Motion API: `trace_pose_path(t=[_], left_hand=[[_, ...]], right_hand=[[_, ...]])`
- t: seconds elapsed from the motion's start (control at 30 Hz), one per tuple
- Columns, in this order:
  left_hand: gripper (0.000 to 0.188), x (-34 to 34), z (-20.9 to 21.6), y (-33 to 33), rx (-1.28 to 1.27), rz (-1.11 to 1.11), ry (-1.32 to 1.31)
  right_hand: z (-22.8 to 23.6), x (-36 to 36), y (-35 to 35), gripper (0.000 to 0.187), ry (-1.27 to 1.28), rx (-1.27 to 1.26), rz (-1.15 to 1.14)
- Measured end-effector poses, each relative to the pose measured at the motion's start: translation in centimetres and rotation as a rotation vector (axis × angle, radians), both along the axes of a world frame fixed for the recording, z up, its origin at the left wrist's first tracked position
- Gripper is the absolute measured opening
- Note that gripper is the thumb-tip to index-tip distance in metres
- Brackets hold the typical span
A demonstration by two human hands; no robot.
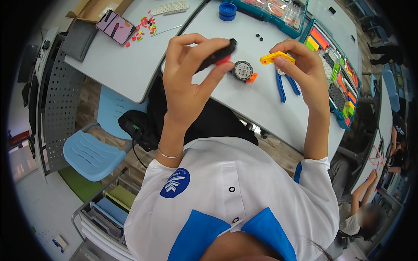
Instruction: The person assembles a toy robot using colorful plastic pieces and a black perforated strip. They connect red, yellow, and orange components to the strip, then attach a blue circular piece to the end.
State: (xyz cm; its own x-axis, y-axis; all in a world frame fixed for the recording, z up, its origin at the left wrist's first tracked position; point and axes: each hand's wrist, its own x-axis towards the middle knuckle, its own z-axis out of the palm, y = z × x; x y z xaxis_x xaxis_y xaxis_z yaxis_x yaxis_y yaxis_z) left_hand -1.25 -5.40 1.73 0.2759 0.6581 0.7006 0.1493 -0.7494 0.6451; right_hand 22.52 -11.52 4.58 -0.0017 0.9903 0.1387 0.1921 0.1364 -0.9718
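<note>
Over the white table (222,89), my left hand (185,78) grips a black building piece (216,55) with a red part on its underside; the piece is slightly blurred. My right hand (305,69) pinches a curved yellow beam (271,57) with small red pegs in it. The two pieces are apart. Between the hands lies a grey toy wheel (243,70) with a black tyre, and a small orange part (251,78) sits at its edge. Just below the yellow beam are blue-handled pliers (281,87), their head partly hidden by my right hand.
Teal cases (348,114) of sorted coloured parts line the far and right sides. Blue wheels (227,11) and small black pieces (259,38) lie beyond my hands. A phone (116,27) and scattered coloured pegs (146,27) are on the left table. Another person (355,222) sits at right.
</note>
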Motion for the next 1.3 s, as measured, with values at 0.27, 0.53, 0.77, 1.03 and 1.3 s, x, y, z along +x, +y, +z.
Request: trace_pose_path(t=[0.27,0.53,0.77,1.03,1.3], left_hand=[[0.053,0.0,-1.4,0.7,-0.035,-0.120,0.306],[0.063,-0.5,-1.3,1.1,0.008,-0.124,0.336],[0.056,-0.4,-1.4,0.7,0.014,-0.141,0.328],[0.046,-0.8,-1.4,1.3,0.068,-0.045,0.353],[0.027,-2.8,-0.7,1.9,-0.137,-0.038,0.302]], right_hand=[[-0.3,0.0,0.0,0.018,0.079,-0.031,0.043],[-1.7,-0.8,0.4,0.015,-0.151,-0.048,0.147],[-2.0,-1.4,0.6,0.015,-0.021,-0.160,0.225],[-2.1,-1.7,0.3,0.016,-0.047,-0.057,0.146],[-2.0,-1.1,0.3,0.017,-0.098,0.033,0.065]])
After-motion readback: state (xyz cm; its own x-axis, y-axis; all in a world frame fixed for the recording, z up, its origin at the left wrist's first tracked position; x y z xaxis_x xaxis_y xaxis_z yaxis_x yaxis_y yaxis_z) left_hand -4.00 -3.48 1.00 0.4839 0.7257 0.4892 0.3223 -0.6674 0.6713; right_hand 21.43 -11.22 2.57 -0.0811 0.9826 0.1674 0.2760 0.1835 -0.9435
